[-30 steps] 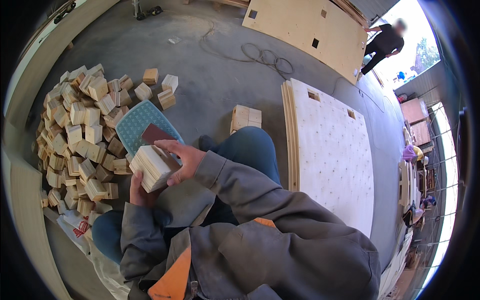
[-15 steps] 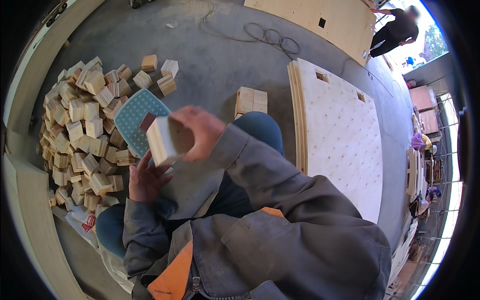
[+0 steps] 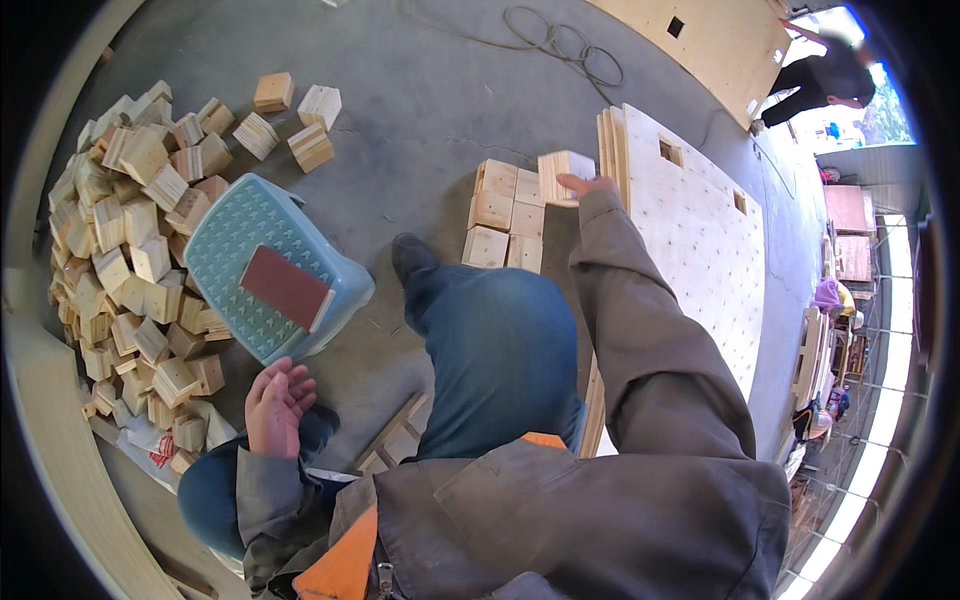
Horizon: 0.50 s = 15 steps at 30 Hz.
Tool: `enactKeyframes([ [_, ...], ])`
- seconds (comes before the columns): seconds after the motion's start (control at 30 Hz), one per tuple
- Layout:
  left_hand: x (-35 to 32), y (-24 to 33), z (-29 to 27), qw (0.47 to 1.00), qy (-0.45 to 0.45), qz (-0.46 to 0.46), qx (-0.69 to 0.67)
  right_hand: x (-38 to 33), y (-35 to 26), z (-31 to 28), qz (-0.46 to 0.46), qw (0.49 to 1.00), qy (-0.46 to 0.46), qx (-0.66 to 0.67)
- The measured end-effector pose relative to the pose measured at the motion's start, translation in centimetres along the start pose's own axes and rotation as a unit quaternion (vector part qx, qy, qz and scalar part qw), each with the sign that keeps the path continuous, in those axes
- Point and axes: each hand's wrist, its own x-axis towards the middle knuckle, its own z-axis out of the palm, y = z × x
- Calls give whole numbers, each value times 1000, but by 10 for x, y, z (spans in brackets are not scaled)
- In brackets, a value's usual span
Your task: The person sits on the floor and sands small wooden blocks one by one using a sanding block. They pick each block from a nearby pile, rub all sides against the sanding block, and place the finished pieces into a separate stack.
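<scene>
The right hand [image 3: 590,187] grips a block [image 3: 562,174] beside the stack [image 3: 505,214]; the left hand [image 3: 275,410] (near the stool [image 3: 228,250]) is empty, fingers half curled.

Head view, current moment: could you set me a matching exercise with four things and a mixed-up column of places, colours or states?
Things:
1. Right hand
2. Plastic stool
3. Left hand
4. Reddish-brown pad

Places, colours or states:
A. Empty, loosely curled
B. Lying on the stool top
C. Holding a wooden block
D. Light blue, patterned on top

Pairs: 1-C, 2-D, 3-A, 4-B
</scene>
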Motion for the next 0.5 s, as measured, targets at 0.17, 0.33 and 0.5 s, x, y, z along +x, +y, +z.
enactKeyframes([
  [0.17,16,-1,18,996,44,-63,45,31,34,59,118,993,6,-19],
  [0.33,31,-5,30,984,58,-76,152,64,20,101,139,988,21,-59],
  [0.5,46,-10,37,976,42,-82,198,73,8,136,141,985,40,-93],
])
